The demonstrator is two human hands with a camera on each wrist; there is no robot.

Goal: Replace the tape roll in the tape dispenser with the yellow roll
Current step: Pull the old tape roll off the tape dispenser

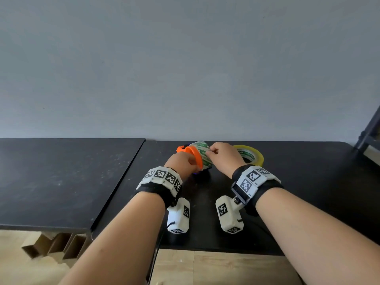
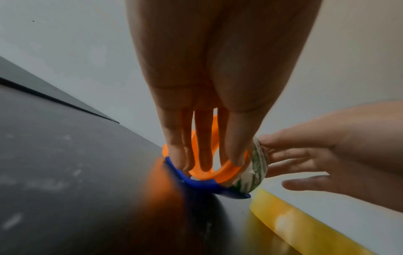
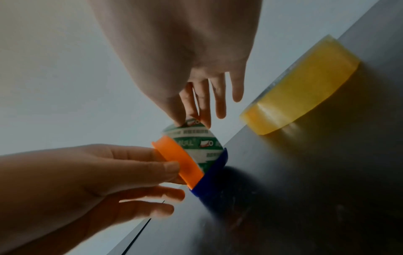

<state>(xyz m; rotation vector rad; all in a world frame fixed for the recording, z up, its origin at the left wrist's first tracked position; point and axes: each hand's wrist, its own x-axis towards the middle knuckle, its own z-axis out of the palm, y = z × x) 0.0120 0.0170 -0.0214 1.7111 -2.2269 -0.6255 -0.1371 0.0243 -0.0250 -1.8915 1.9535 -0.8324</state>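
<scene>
The tape dispenser, an orange ring [image 1: 195, 158] on a blue base [image 3: 214, 174], stands at the back of the black table [image 1: 308, 182]. It carries a green-and-white printed roll [image 1: 202, 153]. My left hand [image 1: 192, 161] pinches the orange ring [image 3: 179, 162], thumb on its outer face and fingers reaching through the ring [image 2: 209, 170]. My right hand [image 1: 209, 153] pinches the top edge of the printed roll [image 3: 196, 143] between thumb and finger, its other fingers spread. The yellow roll [image 1: 254, 156] lies flat just right of the dispenser, untouched, and the right hand partly hides it.
A second black table [image 1: 61, 177] adjoins on the left, with a seam [image 1: 123, 182] between them. The grey wall rises directly behind the objects. A dark metal frame [image 1: 368, 132] stands at the far right. Cardboard [image 1: 53, 243] sits under the left table.
</scene>
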